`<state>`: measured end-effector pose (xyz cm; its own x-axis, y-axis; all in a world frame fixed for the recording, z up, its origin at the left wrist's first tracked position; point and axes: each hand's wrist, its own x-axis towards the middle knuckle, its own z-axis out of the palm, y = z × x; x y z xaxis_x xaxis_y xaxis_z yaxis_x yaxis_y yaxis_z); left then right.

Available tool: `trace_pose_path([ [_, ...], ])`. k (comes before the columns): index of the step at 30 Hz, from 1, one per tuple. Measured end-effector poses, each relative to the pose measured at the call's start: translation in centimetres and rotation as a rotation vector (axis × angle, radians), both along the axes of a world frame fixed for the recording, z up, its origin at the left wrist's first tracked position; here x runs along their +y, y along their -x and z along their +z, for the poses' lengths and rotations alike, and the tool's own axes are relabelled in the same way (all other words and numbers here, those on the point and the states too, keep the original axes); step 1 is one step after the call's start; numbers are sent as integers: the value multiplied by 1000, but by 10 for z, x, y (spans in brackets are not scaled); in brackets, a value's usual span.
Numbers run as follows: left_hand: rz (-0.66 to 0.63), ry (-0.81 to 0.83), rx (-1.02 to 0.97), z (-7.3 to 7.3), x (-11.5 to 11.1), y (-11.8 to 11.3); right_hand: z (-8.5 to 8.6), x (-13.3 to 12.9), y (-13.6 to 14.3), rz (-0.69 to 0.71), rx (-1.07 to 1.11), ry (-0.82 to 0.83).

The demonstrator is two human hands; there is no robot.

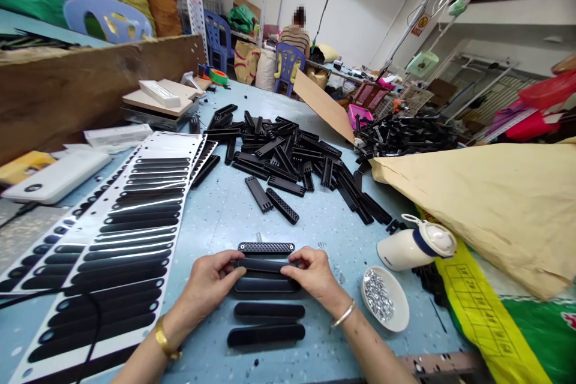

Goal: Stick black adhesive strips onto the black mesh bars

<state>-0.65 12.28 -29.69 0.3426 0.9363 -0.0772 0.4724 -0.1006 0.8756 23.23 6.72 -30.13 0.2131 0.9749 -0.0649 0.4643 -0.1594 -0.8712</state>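
Between my two hands is a black strip (pixel 263 265) with rounded ends, held level just above the table. The thumb and fingers of my left hand (pixel 213 279) pinch its left end, and those of my right hand (pixel 315 276) pinch its right end. Just beyond it lies a black textured bar (pixel 266 248) with a small bright spot at each end. On the near side, a glossy black strip (pixel 267 285) and two matte black strips (pixel 269 311) lie in a row, parallel to the held one.
Loose black bars (pixel 283 153) are heaped mid-table. White sheets of black strips (pixel 135 210) lie at left. A bowl of small metal parts (pixel 380 297) and a white bottle (pixel 411 246) stand at right, beside brown paper (pixel 486 198). A person (pixel 296 36) sits far back.
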Motion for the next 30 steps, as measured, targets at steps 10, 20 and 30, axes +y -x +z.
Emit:
trace_pose_path([
  [10, 19, -16, 0, 4, 0, -1, -4, 1, -4, 93, -41, -122],
  [20, 19, -12, -10, 5, -2, 1, -4, 0, -3, 59, -94, -150],
  [30, -13, 2, -7, 5, -2, 2, -5, -5, -13, 109, 109, -54],
])
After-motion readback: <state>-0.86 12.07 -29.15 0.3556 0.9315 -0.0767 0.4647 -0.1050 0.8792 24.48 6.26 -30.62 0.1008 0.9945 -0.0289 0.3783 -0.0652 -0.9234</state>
